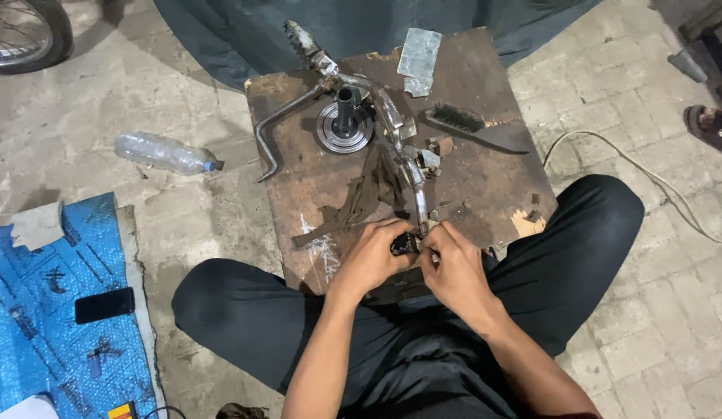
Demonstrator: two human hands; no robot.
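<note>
1. Nearest, the person sits cross-legged in dark trousers on a rough paved floor point(656, 310), knees spread to either side of a low bench point(299, 186).
2. The left hand point(370, 260) and right hand point(454, 268) meet at the near edge of the bench; each grip is clenched around a small black part point(402, 244) at the near end of a long metal pedal-lever assembly point(392, 124).
3. The bench is a worn, dark brown wooden board, scratched and chipped, with pale splinters on its near right edge.
4. The assembly runs from the hands far and leftward, grey, greasy and bent, ending in a knobbly pedal.
5. Beside it, left of the lever, lies a dark oily rag point(361, 198).
6. Farther stand a round steel hub with an upright black tube point(344, 124), a curved rod point(279, 132), a wire brush point(469, 128) on the right, and a dull sheet-metal scrap point(418, 58).
7. On the floor to the left lie a crumpled clear plastic bottle point(163, 151), a blue tarp point(51, 310) and a black phone point(104, 304).
8. Far left shows a wheel point(27, 31); a pale cable point(648, 174) trails on the right.
</note>
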